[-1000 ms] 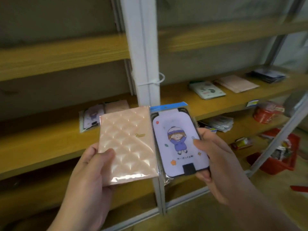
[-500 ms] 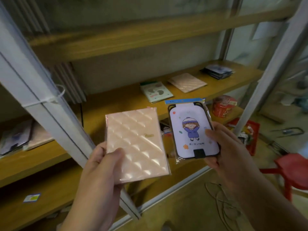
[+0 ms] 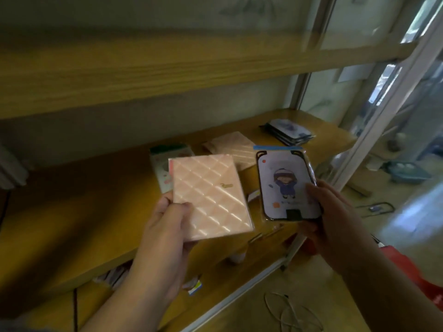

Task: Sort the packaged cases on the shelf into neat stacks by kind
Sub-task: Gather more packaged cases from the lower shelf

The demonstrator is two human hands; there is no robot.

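Gripping the pink quilted case [image 3: 211, 196] by its lower left corner, the left hand [image 3: 165, 238] has its thumb [image 3: 178, 213] pressed on the front face and the other fingers tucked out of sight behind it, so the case stands tilted above the wooden shelf [image 3: 84, 212] rather than lying on it. The right hand [image 3: 333, 224] holds the cartoon-figure case [image 3: 287, 185] in its clear wrapper: the thumb [image 3: 314, 191] lies across the right edge of the front, and fingertips curl round from underneath at the bottom edge. The two held cases sit side by side, close but not touching.

On the shelf behind them lie three groups. One green-topped case [image 3: 165, 164] rests flat, partly hidden by the pink quilted case in the left hand. Just to its right is a pink quilted stack [image 3: 232, 146] of the same kind as the held one; how many it holds cannot be told. Farther back, toward the right end of the shelf, is a dark stack [image 3: 291, 131] of several wrapped cases, too blurred to count.

That gives two cases in hand, one per hand, and three separate lots on the shelf. Below, on a lower shelf [image 3: 215, 267], a few small packets show dimly, and a coil of wire [image 3: 291, 312] lies on the floor
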